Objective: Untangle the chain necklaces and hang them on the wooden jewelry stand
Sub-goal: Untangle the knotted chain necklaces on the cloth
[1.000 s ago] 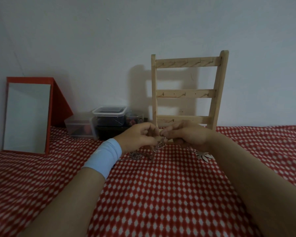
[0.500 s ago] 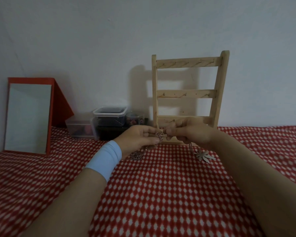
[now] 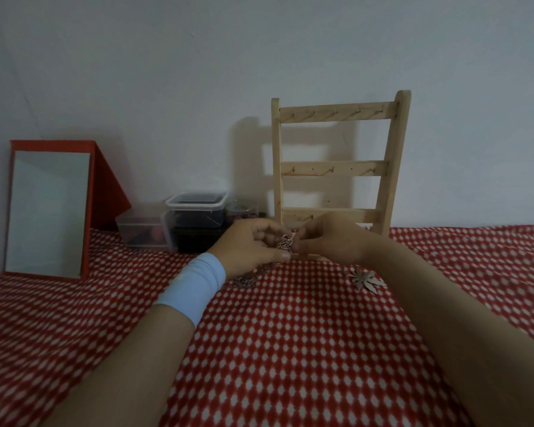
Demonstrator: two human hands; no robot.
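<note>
Both hands pinch one knot of chain necklaces [image 3: 285,243] between curled fingertips, the left hand [image 3: 250,246] at the knot's 9 o'clock and the right hand [image 3: 332,238] at its 3 o'clock, held just above the cloth. More chain lies heaped [image 3: 244,280] on the cloth under the left hand, at the knot's 7 o'clock. A silver leaf-shaped pendant [image 3: 366,280] lies flat at 4 o'clock, beside the right wrist.

The wooden jewelry stand [image 3: 333,168] rises directly at 12 o'clock, with no chain showing on its hooks; the hands cover part of its lowest rung and its base. At 10 o'clock sit a lidded plastic tub [image 3: 196,208], a clear box [image 3: 141,229] and a small jar [image 3: 241,209], their contents too dim to name. A red-framed mirror [image 3: 48,211] leans at 9 o'clock. A pale blue wristband [image 3: 195,285] circles the left wrist.

Against a second ago, the hands have lifted slightly, bringing the knot up before the bottom rung and leaving the pendant more exposed; the pendant itself has not shifted.

A red cloth with white diamonds [image 3: 290,349] covers the surface, which meets a plain pale wall [image 3: 167,72] in low light.
</note>
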